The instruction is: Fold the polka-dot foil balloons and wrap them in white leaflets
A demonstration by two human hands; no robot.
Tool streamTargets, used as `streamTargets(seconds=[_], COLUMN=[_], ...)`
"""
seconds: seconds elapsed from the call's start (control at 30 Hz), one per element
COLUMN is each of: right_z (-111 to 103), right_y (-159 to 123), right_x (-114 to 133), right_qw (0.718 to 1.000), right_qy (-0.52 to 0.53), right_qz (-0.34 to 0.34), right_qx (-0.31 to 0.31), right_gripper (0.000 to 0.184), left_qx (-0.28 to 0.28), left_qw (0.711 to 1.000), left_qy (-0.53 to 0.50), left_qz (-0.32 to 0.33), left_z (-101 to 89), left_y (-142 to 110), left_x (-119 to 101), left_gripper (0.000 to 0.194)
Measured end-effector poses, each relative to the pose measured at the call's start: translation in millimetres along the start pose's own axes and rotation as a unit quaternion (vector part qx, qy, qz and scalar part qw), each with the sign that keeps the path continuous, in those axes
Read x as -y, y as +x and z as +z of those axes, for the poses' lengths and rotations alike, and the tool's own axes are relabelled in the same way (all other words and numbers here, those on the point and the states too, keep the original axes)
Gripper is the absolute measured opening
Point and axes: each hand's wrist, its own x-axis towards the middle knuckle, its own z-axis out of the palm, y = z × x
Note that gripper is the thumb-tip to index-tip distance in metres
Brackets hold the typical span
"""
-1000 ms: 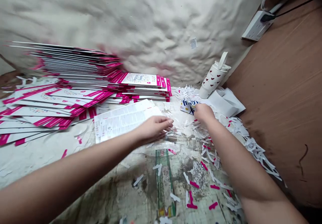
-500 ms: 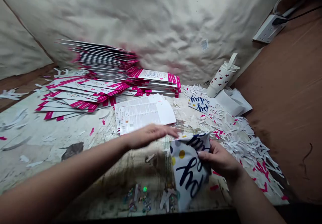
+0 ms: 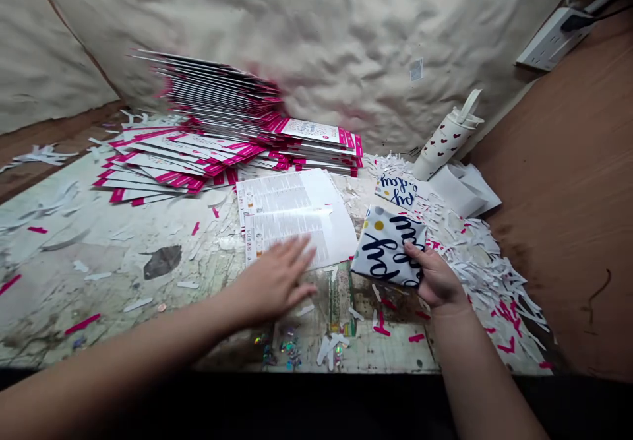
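Observation:
My right hand (image 3: pixel 435 276) grips a folded white sheet (image 3: pixel 383 249) by its right edge, thumb on top. Dark blue script lettering and yellow and blue dots are printed on it. My left hand (image 3: pixel 277 278), fingers spread and slightly blurred, is over the near edge of some flat white sheets with small print (image 3: pixel 297 206); I cannot tell whether it touches them. A second folded piece with the same lettering (image 3: pixel 395 189) lies just behind the held one, on the paper scraps.
Pink-and-white printed packets (image 3: pixel 222 103) are stacked at the back left, some fanned out. A white tumbler with hearts (image 3: pixel 448 140) leans at the back right beside crumpled white paper (image 3: pixel 459 189). Paper strips (image 3: pixel 475 262) lie along the brown board (image 3: pixel 568 196), below a socket strip (image 3: pixel 554 37).
My right hand has picked up one folded lettered sheet and brought it nearer; it hung partly unfolded, and now looks compact. My left hand has moved nearer to me and spread its fingers.

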Motion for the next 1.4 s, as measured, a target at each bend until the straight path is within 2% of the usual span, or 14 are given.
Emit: streamTargets(seconds=[0.07, 0.13, 0.23, 0.33, 0.43, 0.57, 0.7, 0.87, 0.93, 1.03, 1.13, 1.2, 1.33, 1.4], right_z=[-2.8, -8.4, -14.6, -14.5, -14.5, -20.7, -26.6, -40.7, -44.3, -34.7, -14.3, -6.3, -7.2, -3.7], right_y=[0.3, -1.8, -3.8, 2.1, 11.3, 10.7, -7.0, -34.1, -37.6, -30.9, -20.7, -19.3, -25.7, -25.6], right_x=[1.2, 3.0, 1.6, -5.6, -12.9, -18.1, -18.2, 12.6, 26.4, 29.2, 19.9, 22.2, 51.1, 60.9], right_qw=[1.0, 0.999, 0.998, 0.992, 0.978, 0.976, 0.949, 0.938, 0.94, 0.949, 0.928, 0.904, 0.809, 0.82], right_qy=[-0.003, -0.012, -0.043, -0.12, -0.177, -0.178, -0.251, -0.348, -0.341, -0.296, -0.291, -0.379, -0.57, -0.539], right_qz=[-0.016, -0.024, -0.006, -0.013, -0.055, -0.07, -0.131, -0.005, 0.02, -0.097, -0.217, -0.191, -0.138, -0.194], right_qx=[-0.01, -0.026, -0.035, -0.047, -0.092, -0.105, -0.142, 0.005, 0.021, -0.05, -0.088, -0.041, 0.04, 0.013], right_gripper=[0.037, 0.039, 0.039, 0.037, 0.035, 0.036, 0.037, 0.035, 0.036, 0.036, 0.033, 0.029, 0.024, 0.024], left_qx=[-0.016, 0.019, 0.06, 0.076, 0.037, -0.032, -0.06, -0.042, -0.039, -0.045, -0.052, -0.052, -0.052, -0.054], left_qw=[0.998, 0.998, 0.997, 0.996, 0.998, 0.984, 0.976, 0.969, 0.971, 0.975, 0.977, 0.979, 0.982, 0.981], left_qy=[0.032, 0.038, 0.035, 0.049, 0.037, -0.004, 0.011, 0.008, 0.012, 0.026, 0.036, 0.037, 0.048, 0.057], left_qz=[-0.043, -0.045, -0.018, -0.018, 0.045, 0.174, 0.208, 0.245, 0.236, 0.217, 0.205, 0.194, 0.176, 0.177], left_z=[-1.2, 2.3, 4.3, -5.3, -9.6, 10.5, 24.3, 12.6, 7.0, -0.2, -7.3, -12.6, -23.0, -27.0], left_y=[9.8, 8.1, -7.4, -7.0, 20.7, 58.5, 66.9, 65.0, 64.8, 63.2, 58.3, 53.8, 46.4, 45.1], left_x=[17.8, 19.9, -6.8, -35.4, -43.1, -38.8, -38.2, -38.1, -35.6, -31.0, -27.8, -26.0, -21.3, -18.9], left_gripper=[0.071, 0.076, 0.071, 0.043, 0.025, 0.024, 0.019, 0.011, 0.008, 0.006, 0.004, 0.004, 0.01, 0.01])
